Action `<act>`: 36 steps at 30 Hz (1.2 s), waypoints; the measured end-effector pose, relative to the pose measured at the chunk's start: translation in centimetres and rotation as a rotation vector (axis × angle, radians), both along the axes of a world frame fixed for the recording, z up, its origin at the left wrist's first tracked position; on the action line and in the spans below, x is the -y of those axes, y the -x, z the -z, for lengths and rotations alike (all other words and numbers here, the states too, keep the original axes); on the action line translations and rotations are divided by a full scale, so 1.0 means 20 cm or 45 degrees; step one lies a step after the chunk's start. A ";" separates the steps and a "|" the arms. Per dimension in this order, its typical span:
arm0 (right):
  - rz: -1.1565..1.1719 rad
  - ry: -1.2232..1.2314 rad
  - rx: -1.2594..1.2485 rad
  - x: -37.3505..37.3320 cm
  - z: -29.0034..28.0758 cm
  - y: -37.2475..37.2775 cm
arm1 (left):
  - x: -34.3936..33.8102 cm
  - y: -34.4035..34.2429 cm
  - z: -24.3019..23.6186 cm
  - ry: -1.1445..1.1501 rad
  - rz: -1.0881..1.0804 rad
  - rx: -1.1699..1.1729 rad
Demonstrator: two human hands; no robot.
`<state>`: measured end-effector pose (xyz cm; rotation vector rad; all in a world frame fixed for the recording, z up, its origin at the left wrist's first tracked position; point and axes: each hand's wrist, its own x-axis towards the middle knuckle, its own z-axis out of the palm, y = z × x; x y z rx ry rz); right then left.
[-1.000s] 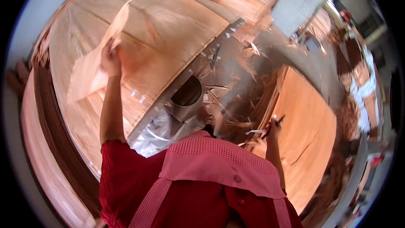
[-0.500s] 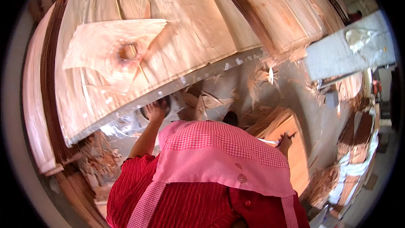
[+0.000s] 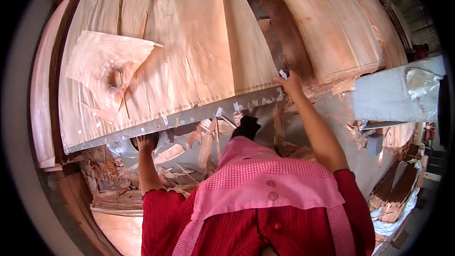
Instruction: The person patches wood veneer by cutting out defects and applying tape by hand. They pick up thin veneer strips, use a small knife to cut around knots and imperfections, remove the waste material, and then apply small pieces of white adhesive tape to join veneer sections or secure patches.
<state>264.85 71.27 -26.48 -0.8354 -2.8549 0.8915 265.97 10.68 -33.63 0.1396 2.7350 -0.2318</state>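
Observation:
A broad sheet of pale wood veneer [image 3: 189,66] covers the work surface in front of me, its near edge running along a grey strip [image 3: 189,118] dotted with small white tabs. At that edge, to the right, my right hand [image 3: 292,85] is closed, with a small white strip [image 3: 283,73] pinched at its fingertips. My left hand [image 3: 145,143] reaches under the near edge, beside a dark round object [image 3: 157,138] that I cannot identify; its fingers are mostly hidden. A torn veneer scrap with a knot hole [image 3: 90,64] rests on the left of the sheet.
More veneer stacks [image 3: 327,28] lie to the right past a dark brown gap. A pale grey panel [image 3: 379,92] juts out at the far right. Veneer scraps [image 3: 106,173] litter the floor below. Bundled wood strips [image 3: 391,199] stand at lower right.
My right hand has risen from the orange-brown boards at lower right to the veneer's near edge. My left hand stays at the same spot by the table edge, while the view has shifted.

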 end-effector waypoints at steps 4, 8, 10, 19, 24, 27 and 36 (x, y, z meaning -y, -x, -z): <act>-0.132 0.089 -0.005 -0.01 0.03 0.05 | -0.11 -0.10 -0.13 -0.074 -0.151 -0.190; -0.121 0.104 -0.167 0.02 -0.05 0.02 | 0.02 -0.51 -0.13 -0.405 -0.449 -0.903; -0.134 0.236 -0.105 -0.02 -0.09 0.02 | -0.22 -0.33 -0.29 -1.137 -0.735 -1.119; -0.252 0.303 0.079 -0.07 -0.01 0.05 | -2.13 1.11 -0.55 -0.711 0.432 -0.619; -0.288 0.558 0.078 -0.20 0.07 0.02 | -2.17 1.16 -0.35 -0.593 0.310 -0.480; -0.195 1.145 0.224 -0.38 0.01 0.08 | -2.19 1.16 -0.38 -0.541 0.250 -0.462; -0.296 0.892 0.273 -1.20 0.11 0.37 | -2.23 0.94 -0.46 -0.443 0.018 -0.553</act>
